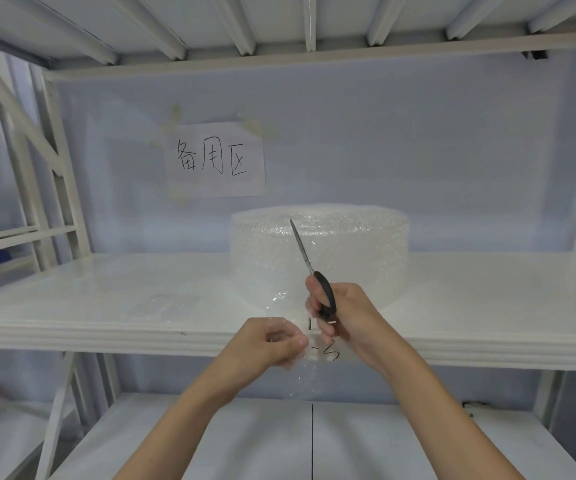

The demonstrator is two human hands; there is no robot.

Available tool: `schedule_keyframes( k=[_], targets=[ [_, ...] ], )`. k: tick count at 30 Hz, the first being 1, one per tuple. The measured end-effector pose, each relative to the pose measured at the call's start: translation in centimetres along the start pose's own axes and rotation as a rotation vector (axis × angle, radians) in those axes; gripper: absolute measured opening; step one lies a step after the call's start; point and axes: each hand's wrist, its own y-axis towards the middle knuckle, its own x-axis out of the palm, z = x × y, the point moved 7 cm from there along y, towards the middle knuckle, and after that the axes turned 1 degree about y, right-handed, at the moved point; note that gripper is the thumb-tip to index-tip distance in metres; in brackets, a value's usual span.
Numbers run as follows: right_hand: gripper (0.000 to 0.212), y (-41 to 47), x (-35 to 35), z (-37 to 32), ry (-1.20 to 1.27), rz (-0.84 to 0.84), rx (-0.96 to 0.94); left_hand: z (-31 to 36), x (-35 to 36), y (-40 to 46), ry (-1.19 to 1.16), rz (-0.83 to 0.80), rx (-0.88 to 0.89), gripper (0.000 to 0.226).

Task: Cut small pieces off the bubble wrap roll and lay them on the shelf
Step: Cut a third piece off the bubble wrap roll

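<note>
The roll (319, 258) is standing on the shelf (106, 306), its loose sheet (300, 375) hanging over the front edge. The left hand (272, 344) is pinching that sheet, while the right hand (342, 313), just beside it, is gripping scissors (309, 261) with blades together, pointing up, away from the sheet below.

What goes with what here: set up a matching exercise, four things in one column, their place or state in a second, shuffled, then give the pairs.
Things:
1. bubble wrap roll
2. scissors
3. paper sign
4. loose bubble wrap end

Place or state:
A. taped to the back wall
B. pinched in the left hand, hanging over the shelf edge
C. standing on the shelf
D. gripped in the right hand, blades shut, tip up

Pairs: 1-C, 2-D, 3-A, 4-B
</note>
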Motion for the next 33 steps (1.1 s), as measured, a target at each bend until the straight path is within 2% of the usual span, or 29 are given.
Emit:
schedule_keyframes(
  k=[3, 6, 8, 10, 13, 17, 22, 28, 33],
  targets=[
    [0.038, -1.1, 0.2, -1.2, -0.087, 0.047, -0.045, -0.6, -1.0, -0.2, -0.069, 0.077, -0.025, 0.011],
    [0.020, -2.1, -1.8, -2.1, -0.103, 0.221, -0.110, -0.5, -1.8, -0.3, -0.122, 0.156, -0.024, 0.011],
    [0.020, -2.6, -4.5, -2.1, -0.144, 0.326, -0.119, -0.2, -1.5, -0.3, -0.174, 0.182, -0.023, 0.011],
    [0.030, -3.3, -7.6, -1.9, -0.345, 0.413, -0.069, 0.2, -0.8, -0.2, -0.215, 0.177, -0.020, 0.010],
    [0.052, -4.1, -12.2, -1.2, -0.788, 0.523, 0.146, 0.8, 0.4, 0.0, -0.230, 0.139, -0.005, 0.009],
    [0.042, -4.6, -16.4, -0.4, -1.099, 0.597, 0.340, 1.4, 1.6, 0.1, -0.223, 0.100, 0.003, 0.009],
    [0.016, -3.6, -18.2, -1.3, -1.399, 0.612, 0.438, 2.1, 2.4, 0.0, -0.185, 0.065, 0.022, 0.010],
    [0.013, -2.4, -18.1, -1.2, -1.473, 0.495, 0.538, 2.5, 2.1, -0.2, -0.152, 0.054, 0.035, 0.009],
    [0.027, -1.6, -17.2, -0.3, -1.440, 0.390, 0.641, 2.7, 1.6, -0.3, -0.140, 0.062, 0.044, 0.009]
  ],
)
